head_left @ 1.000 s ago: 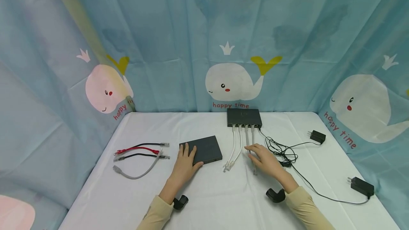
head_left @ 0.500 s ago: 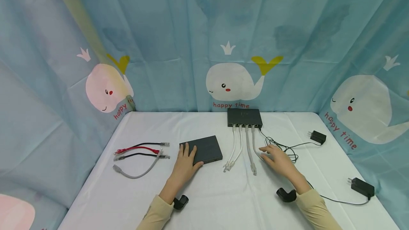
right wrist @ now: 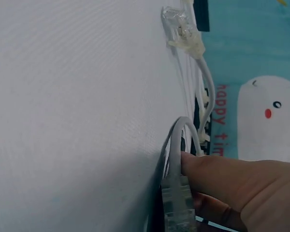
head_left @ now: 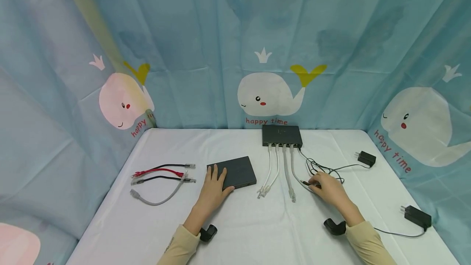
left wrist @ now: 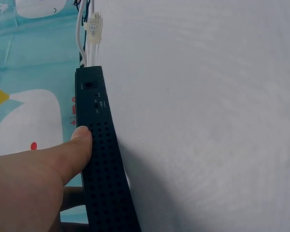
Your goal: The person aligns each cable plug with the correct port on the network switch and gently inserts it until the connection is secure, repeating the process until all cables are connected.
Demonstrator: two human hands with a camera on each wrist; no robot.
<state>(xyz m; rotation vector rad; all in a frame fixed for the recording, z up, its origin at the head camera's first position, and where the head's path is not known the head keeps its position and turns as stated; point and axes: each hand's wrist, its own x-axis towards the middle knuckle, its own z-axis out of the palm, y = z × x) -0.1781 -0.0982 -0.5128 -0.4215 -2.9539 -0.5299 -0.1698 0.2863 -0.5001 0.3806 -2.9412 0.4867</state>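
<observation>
My left hand (head_left: 211, 187) rests with straight fingers on top of a flat black box (head_left: 239, 171), its thumb along the vented side (left wrist: 104, 159). A round power socket (left wrist: 89, 85) shows on that side. My right hand (head_left: 329, 189) pinches a black power plug (head_left: 304, 183) whose tip sticks out to the left of the fingertips. A grey network cable (head_left: 294, 169) runs from the black network switch (head_left: 281, 135) and passes beneath this hand. Its clear connector (right wrist: 178, 205) lies close beside the thumb in the right wrist view.
Two white cables (head_left: 270, 167) and another grey cable (head_left: 287, 171) also hang from the switch. Short black, red and grey cables (head_left: 162, 175) lie at left. Two power adapters (head_left: 366, 158) sit at right, with a tangle of black cord (head_left: 317, 165) behind my right hand.
My right hand has moved right from the grey cables, pushing one grey cable sideways, and now pinches the black power plug. My left hand stays on the box.
</observation>
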